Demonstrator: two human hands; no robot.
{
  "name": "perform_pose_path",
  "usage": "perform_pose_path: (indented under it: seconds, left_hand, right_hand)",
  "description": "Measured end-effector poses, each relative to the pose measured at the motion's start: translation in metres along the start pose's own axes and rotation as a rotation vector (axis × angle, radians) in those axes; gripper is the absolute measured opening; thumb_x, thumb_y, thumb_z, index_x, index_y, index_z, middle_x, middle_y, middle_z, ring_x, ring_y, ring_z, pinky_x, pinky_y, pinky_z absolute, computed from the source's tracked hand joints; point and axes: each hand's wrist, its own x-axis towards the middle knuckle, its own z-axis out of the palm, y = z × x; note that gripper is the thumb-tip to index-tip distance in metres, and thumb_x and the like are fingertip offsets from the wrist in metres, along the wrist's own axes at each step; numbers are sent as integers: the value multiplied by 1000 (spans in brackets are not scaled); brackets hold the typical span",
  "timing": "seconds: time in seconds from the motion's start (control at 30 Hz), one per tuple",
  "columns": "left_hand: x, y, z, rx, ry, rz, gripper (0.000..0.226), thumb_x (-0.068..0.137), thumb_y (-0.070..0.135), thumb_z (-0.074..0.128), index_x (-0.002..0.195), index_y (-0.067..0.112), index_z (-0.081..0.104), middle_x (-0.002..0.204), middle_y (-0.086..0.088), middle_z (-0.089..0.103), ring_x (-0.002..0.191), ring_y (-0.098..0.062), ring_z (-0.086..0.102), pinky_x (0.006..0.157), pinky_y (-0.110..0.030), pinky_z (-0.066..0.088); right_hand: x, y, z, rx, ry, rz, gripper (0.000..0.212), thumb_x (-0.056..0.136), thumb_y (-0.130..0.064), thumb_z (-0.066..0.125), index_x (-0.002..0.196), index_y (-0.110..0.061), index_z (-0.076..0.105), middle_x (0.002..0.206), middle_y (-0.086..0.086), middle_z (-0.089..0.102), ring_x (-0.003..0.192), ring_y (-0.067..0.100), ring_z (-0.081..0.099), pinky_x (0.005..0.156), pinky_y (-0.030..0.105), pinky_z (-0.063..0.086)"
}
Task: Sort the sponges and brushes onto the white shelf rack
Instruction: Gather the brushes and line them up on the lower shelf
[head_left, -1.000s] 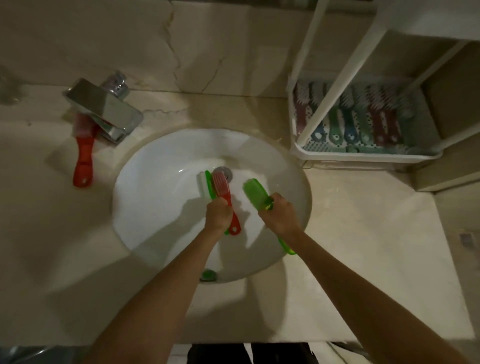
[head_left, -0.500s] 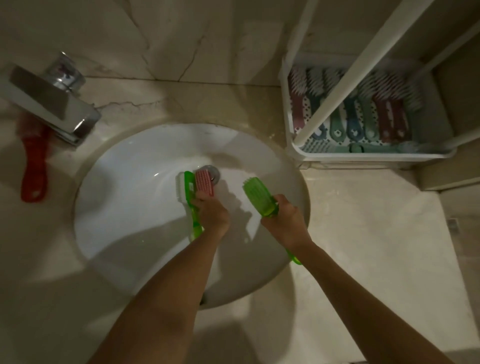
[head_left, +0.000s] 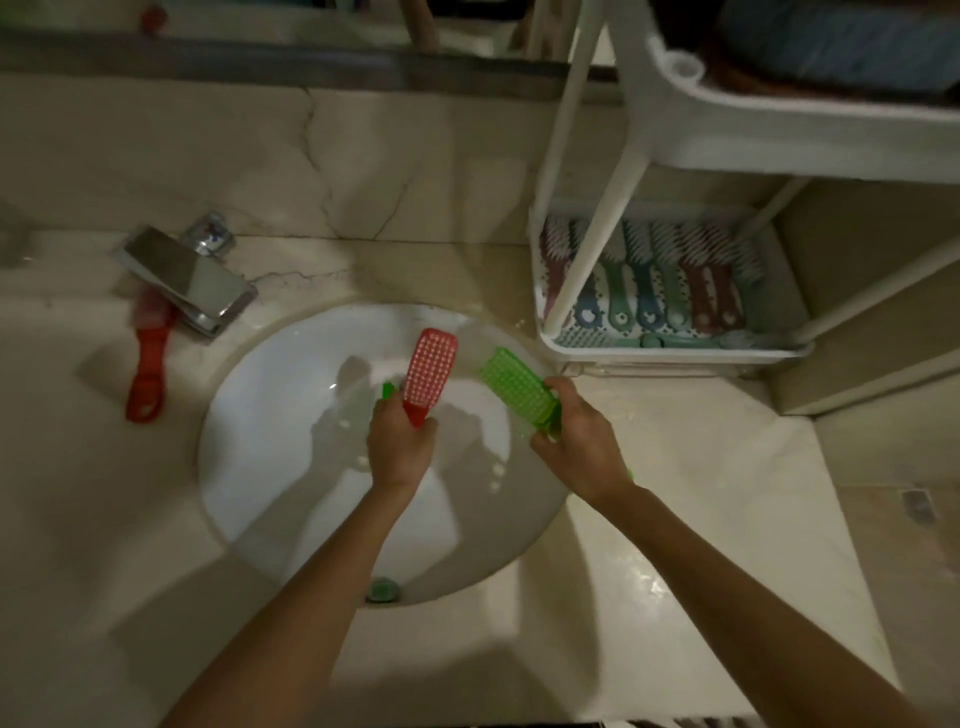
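My left hand (head_left: 401, 448) grips a red brush (head_left: 429, 370) by its handle, lifted above the white sink (head_left: 270, 447). A bit of a second green brush (head_left: 388, 389) shows beside that hand; whether it is held too I cannot tell. My right hand (head_left: 582, 441) holds a green brush (head_left: 516, 387) by the handle, bristle head pointing up-left, close to the white shelf rack (head_left: 670, 356). The rack's lower tray holds several brushes (head_left: 649, 283) in a row. Another red brush (head_left: 147, 364) lies on the counter under the faucet.
A chrome faucet (head_left: 184, 278) stands at the left behind the sink. The rack's upper shelf (head_left: 769, 140) overhangs the lower tray, with white posts (head_left: 597, 244) in front of it. A beige marble counter (head_left: 701, 519) surrounds the sink. A green item (head_left: 383, 590) sits at the sink's near rim.
My left hand has lifted the red brush out of the sink bowl, head now upright. My right hand with the green brush has risen slightly toward the rack. The camera tilted up.
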Motion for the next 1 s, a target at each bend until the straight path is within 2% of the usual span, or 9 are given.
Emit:
perform_pose_path:
  seconds: [0.1,0.17,0.23,0.33,0.4,0.5,0.63,0.83,1.0]
  left_hand:
    - [-17,15,-13,-48,42,96,19,80,9,61,96,-2,60,94,-23,62,88,-36,61,67,-29,37]
    - [-29,30,-17,-71,14,154,16,81,10,62,93,0,62,90,-22,64,85,-35,62,66,-29,38]
    - [-38,48,-19,-59,-18,197,14,81,6,61,92,-1,64,88,-22,67,84,-34,63,64,-28,38]
    - [-45,77,-18,-45,-51,223,16,80,3,58,94,-2,63,91,-23,68,86,-35,63,64,-28,39]
    - [-46,93,-16,-23,-47,217,15,80,8,58,93,2,63,91,-21,69,87,-36,64,73,-35,48]
    - [-46,108,-13,-25,-36,194,14,80,10,59,91,4,63,91,-17,69,86,-34,64,76,-37,50]
    - [-47,115,-10,-14,-17,183,15,81,8,57,93,1,63,91,-19,68,85,-35,64,71,-34,49]
    - [-47,114,-8,26,-22,153,12,81,9,56,89,3,62,89,-17,68,83,-34,64,72,-37,51]
    - [-46,113,-7,35,-15,152,13,83,8,55,91,0,63,88,-17,68,83,-33,64,67,-31,46]
  right_hand:
    - [-8,15,-18,0,164,-171,55,66,-8,62,119,-2,49,98,24,66,81,40,64,72,34,51]
    - [-7,25,-33,-24,239,-215,52,71,-13,57,120,-10,43,100,22,64,85,39,62,78,33,48]
    - [-2,34,-48,-71,313,-234,48,75,-19,52,122,-8,45,98,23,63,85,40,62,79,35,48]
    - [21,50,-73,-152,390,-198,50,69,-5,68,117,-1,57,96,27,63,86,43,62,81,40,48]
    - [40,59,-87,-217,386,-181,53,62,-1,74,113,-1,61,95,28,64,86,46,61,82,49,48]
    - [69,72,-100,-284,357,-189,53,58,0,77,109,-1,63,93,28,66,84,44,63,83,49,48]
    - [96,79,-104,-387,101,-36,55,76,-12,67,129,-14,53,122,24,58,115,40,51,105,46,33]
    - [116,74,-82,-396,6,-83,57,78,-20,65,133,-25,49,126,20,56,119,36,50,105,43,36]
    - [123,82,-74,-437,-127,-58,52,84,-24,60,135,-26,47,142,15,39,130,37,36,111,43,25]
